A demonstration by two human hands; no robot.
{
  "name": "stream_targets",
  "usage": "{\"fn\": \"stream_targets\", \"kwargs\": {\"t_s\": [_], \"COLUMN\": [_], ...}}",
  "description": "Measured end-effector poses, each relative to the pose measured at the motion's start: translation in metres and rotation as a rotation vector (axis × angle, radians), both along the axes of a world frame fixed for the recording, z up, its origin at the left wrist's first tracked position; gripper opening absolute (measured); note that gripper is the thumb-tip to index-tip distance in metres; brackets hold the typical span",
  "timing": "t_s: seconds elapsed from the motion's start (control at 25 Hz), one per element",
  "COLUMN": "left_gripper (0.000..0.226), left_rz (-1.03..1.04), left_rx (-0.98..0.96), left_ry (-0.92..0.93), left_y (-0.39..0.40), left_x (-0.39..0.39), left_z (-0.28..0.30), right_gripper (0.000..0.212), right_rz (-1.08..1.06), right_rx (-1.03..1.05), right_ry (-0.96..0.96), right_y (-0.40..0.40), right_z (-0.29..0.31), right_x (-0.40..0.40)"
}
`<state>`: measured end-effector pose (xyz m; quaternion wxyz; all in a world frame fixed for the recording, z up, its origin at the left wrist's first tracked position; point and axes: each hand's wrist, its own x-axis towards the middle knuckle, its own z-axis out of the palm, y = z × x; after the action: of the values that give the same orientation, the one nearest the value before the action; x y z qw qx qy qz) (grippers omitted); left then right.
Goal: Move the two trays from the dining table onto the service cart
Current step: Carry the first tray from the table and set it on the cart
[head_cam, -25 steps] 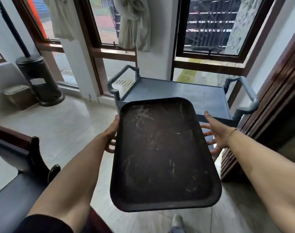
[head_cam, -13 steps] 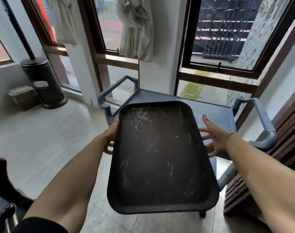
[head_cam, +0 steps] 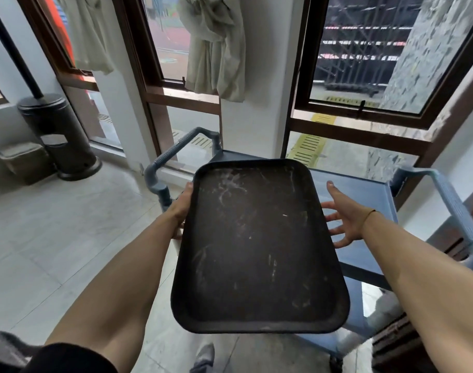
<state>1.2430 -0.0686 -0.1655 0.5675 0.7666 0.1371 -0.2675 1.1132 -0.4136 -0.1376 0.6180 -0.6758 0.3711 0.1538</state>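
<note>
The person holds one dark, empty tray (head_cam: 256, 246) in the air, with its far end over the near-left part of the blue service cart (head_cam: 364, 189) and its near end hanging out over the floor. The tray's long axis runs away from the person, roughly square to the cart's near edge. The left hand (head_cam: 182, 204) is closed on the tray's left rim near the far corner, thumb on top; the fingers beneath are hidden. The right hand (head_cam: 343, 220) has its fingers spread and open, beside the right rim and above the cart's top; whether any fingertip touches the tray's underside cannot be told. The cart's top appears bare. In judgement, the tray needs only to be carried forward and lowered flat, with the left hand doing the carrying. No second tray is in view.
</note>
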Motion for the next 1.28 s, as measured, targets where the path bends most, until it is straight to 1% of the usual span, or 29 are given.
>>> {"fn": "stream_targets", "kwargs": {"t_s": [0.08,0.16,0.24,0.32,0.44,0.68,0.84,1.04,1.12,1.28], "left_gripper": [0.097,0.091,0.089,0.082,0.076,0.08,0.083,0.084,0.087,0.085], "left_rz": [-0.032,-0.074,-0.11,-0.161,-0.236,-0.339,-0.394,-0.412,-0.418,-0.42], "left_rx": [0.022,0.016,0.056,0.079,0.039,0.099,0.155,0.139,0.152,0.148], "left_ry": [0.011,0.018,-0.003,-0.001,0.029,0.052,0.062,0.077,0.094,0.13], "left_y": [0.0,-0.003,-0.006,-0.006,-0.005,-0.01,-0.012,-0.014,-0.016,-0.022], "left_x": [0.036,0.071,0.107,0.142,0.179,0.253,0.287,0.319,0.332,0.346], "left_z": [-0.004,-0.002,0.002,0.005,0.006,-0.016,-0.033,-0.049,-0.061,-0.077], "right_gripper": [0.083,0.083,0.083,0.082,0.081,0.078,0.074,0.071,0.071,0.072], "right_rz": [-0.039,-0.086,-0.135,-0.177,-0.236,-0.327,-0.362,-0.375,-0.385,-0.396], "right_rx": [0.003,0.014,0.024,0.032,0.06,0.104,0.117,0.124,0.133,0.141], "right_ry": [0.004,0.004,0.005,0.014,0.03,0.08,0.112,0.148,0.167,0.189], "right_y": [0.005,0.009,0.014,0.019,0.028,0.04,0.043,0.046,0.045,0.039], "right_z": [-0.006,-0.012,-0.017,-0.021,-0.028,-0.043,-0.059,-0.086,-0.096,-0.113], "right_x": [0.026,0.051,0.075,0.102,0.129,0.17,0.194,0.222,0.231,0.243]}}
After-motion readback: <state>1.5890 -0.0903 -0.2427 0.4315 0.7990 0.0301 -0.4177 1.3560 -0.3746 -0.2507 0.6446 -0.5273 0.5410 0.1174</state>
